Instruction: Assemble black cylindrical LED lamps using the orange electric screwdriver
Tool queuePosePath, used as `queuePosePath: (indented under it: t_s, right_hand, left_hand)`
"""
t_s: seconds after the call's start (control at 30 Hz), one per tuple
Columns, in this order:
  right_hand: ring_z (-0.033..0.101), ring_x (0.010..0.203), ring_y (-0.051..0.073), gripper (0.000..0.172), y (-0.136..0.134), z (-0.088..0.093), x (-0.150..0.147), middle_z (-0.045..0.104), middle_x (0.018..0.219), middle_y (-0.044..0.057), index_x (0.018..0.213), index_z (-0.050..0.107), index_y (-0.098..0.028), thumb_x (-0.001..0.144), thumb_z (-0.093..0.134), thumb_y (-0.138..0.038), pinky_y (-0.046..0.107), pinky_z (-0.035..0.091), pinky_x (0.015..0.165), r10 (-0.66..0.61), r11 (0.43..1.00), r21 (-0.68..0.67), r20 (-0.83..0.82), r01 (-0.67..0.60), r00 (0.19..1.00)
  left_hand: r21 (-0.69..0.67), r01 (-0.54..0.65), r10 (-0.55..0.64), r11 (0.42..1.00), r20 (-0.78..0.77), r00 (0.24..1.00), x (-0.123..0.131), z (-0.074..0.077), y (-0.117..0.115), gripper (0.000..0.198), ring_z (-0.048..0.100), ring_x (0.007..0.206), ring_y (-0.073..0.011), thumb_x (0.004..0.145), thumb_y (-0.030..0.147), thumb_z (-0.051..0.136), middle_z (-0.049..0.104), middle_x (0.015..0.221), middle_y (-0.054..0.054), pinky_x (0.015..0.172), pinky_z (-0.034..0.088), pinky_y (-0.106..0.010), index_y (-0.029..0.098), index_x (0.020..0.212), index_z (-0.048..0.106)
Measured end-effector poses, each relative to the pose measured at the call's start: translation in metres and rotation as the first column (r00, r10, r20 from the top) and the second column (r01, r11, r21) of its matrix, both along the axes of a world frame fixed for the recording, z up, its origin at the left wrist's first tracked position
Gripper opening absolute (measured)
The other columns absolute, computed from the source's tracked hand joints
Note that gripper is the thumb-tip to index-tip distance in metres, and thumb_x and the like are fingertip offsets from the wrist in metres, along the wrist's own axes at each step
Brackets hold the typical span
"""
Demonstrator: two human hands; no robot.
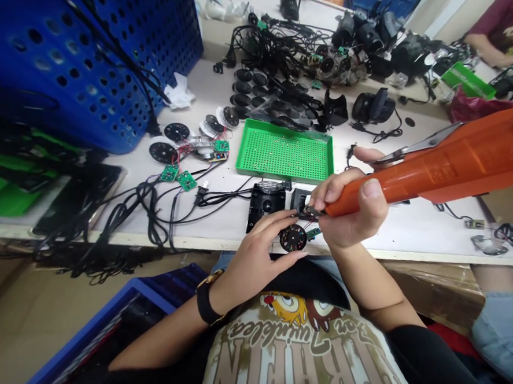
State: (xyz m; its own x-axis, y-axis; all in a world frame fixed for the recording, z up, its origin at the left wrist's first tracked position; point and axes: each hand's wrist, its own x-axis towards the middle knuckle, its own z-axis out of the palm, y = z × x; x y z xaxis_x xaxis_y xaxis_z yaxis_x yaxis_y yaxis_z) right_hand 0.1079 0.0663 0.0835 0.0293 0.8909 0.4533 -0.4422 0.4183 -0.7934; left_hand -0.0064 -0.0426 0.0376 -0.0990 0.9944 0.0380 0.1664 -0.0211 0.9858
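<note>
Sitting between thumb and fingers of left grip (258, 253), black disc (293, 238)

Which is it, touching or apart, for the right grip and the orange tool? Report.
Touching. The head view shows the right grip wrapped around the narrow end of the orange tool.

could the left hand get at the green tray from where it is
Probably yes: the green tray lies just beyond the left hand, with the black housing partly between them. The hand would likely need to lift over that housing, but nothing seems to cover the tray's left side.
</note>
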Motion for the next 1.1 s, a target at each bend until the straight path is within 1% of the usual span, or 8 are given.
queuePosePath:
  t_s: [0.1,0.23,0.43,0.57,0.73,0.87,1.03,1.1]
  right_hand:
    - [0.047,0.035,0.011,0.025,-0.001,0.001,0.000,0.049,0.054,-0.011,0.104,0.062,-0.030,0.088,0.066,-0.049,0.026,0.043,0.036,0.001,1.000,-0.003,-0.009,-0.001,1.000]
    - [0.048,0.036,0.011,0.017,-0.001,0.001,0.001,0.052,0.054,-0.010,0.100,0.066,-0.029,0.088,0.068,-0.040,0.026,0.043,0.038,0.059,0.998,0.011,-0.066,-0.058,0.996]
    - [0.046,0.033,0.012,0.013,0.000,0.003,0.000,0.048,0.051,-0.009,0.086,0.061,-0.029,0.086,0.067,-0.041,0.027,0.041,0.036,0.021,1.000,0.016,-0.050,-0.020,0.999]
    - [0.045,0.033,0.012,0.016,0.000,0.004,0.001,0.048,0.051,-0.010,0.090,0.060,-0.029,0.086,0.066,-0.044,0.027,0.042,0.036,0.005,1.000,0.001,-0.022,-0.005,1.000]
    - [0.047,0.034,0.012,0.023,0.003,0.002,0.005,0.046,0.053,-0.010,0.093,0.060,-0.028,0.088,0.064,-0.050,0.027,0.045,0.037,0.002,1.000,0.006,0.027,-0.002,1.000]
    - [0.050,0.036,0.012,0.015,0.005,0.001,0.008,0.050,0.053,-0.010,0.093,0.061,-0.029,0.088,0.066,-0.043,0.026,0.044,0.038,0.028,0.999,0.025,-0.044,-0.027,0.999]
    - [0.044,0.035,0.012,0.024,0.006,0.000,0.011,0.044,0.053,-0.010,0.102,0.063,-0.033,0.087,0.066,-0.052,0.028,0.042,0.037,-0.008,1.000,0.029,0.023,0.007,1.000]
    - [0.044,0.035,0.012,0.024,0.007,0.000,0.014,0.044,0.053,-0.010,0.105,0.064,-0.034,0.088,0.066,-0.050,0.027,0.041,0.037,0.012,0.999,0.041,0.016,-0.013,1.000]
  left_hand:
    - [-0.001,0.014,-0.014,1.000,-0.023,1.000,-0.001,-0.001,0.000,0.048,0.062,0.136,-0.0325,0.081,0.033,0.087,0.069,0.145,-0.009,0.124,0.041,-0.055,0.029,0.128,0.076]
    - [0.010,0.023,-0.023,1.000,-0.047,0.999,-0.002,-0.002,-0.001,0.049,0.061,0.139,-0.0315,0.084,0.036,0.085,0.067,0.148,-0.010,0.125,0.041,-0.054,0.029,0.132,0.074]
    - [-0.018,0.015,-0.015,1.000,0.036,0.999,0.000,0.002,0.001,0.051,0.061,0.139,-0.0322,0.081,0.030,0.088,0.068,0.147,-0.010,0.127,0.038,-0.056,0.029,0.130,0.075]
    - [-0.037,0.004,0.000,0.999,0.086,0.996,0.001,0.003,0.002,0.050,0.060,0.140,-0.0331,0.078,0.027,0.089,0.068,0.147,-0.008,0.129,0.036,-0.057,0.030,0.127,0.077]
    - [-0.037,0.026,-0.026,0.999,0.009,1.000,0.001,0.002,0.003,0.051,0.060,0.140,-0.0334,0.082,0.034,0.086,0.067,0.148,-0.009,0.127,0.039,-0.055,0.030,0.131,0.076]
    - [-0.040,0.053,-0.053,0.998,-0.003,0.999,0.001,0.001,0.005,0.051,0.060,0.141,-0.0335,0.083,0.037,0.086,0.067,0.149,-0.009,0.126,0.040,-0.054,0.029,0.132,0.075]
    - [-0.039,0.034,-0.033,0.999,0.031,0.999,0.007,0.001,0.007,0.050,0.062,0.139,-0.0330,0.081,0.034,0.087,0.068,0.147,-0.008,0.125,0.042,-0.053,0.029,0.130,0.076]
    - [-0.035,0.038,-0.037,0.999,0.023,0.999,0.009,0.001,0.008,0.050,0.062,0.139,-0.0327,0.082,0.034,0.087,0.068,0.148,-0.009,0.126,0.043,-0.052,0.029,0.131,0.076]
